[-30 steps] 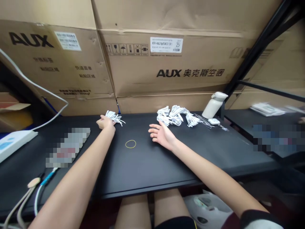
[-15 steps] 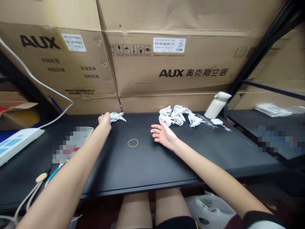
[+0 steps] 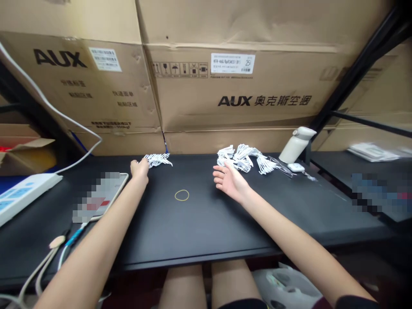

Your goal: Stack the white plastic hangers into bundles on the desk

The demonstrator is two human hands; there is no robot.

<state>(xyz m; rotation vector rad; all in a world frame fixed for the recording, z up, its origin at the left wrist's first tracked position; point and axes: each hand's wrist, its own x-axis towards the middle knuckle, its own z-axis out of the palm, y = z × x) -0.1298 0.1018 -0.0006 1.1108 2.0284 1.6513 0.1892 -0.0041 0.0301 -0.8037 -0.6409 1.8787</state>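
Note:
My left hand (image 3: 139, 171) is at the back left of the black table, thumb and fingers apart, beside a small bundle of thin white strips (image 3: 160, 160). The bundle's left end is partly covered by the hand; its exact kind is too fine to make out. My right hand (image 3: 232, 182) hovers palm inward with fingers stretched out and nothing in them. Just behind it lies a larger pile of similar white bundles (image 3: 243, 154), partly hidden by the fingertips. Between the hands, a yellow rubber band (image 3: 182, 195) rests on the table (image 3: 180, 231).
Large cardboard boxes (image 3: 189, 94) stand along the back. A cream bottle (image 3: 296, 146) and a small white case (image 3: 296, 168) are at the right. To the left are a phone (image 3: 111, 189), a white power strip (image 3: 28, 197) and cables. A black metal frame (image 3: 341, 90) rises at right.
My left hand has loosened its fingers from the white bundle, which now lies on the table. My right hand has shifted slightly right, still open. The whole view has moved a little.

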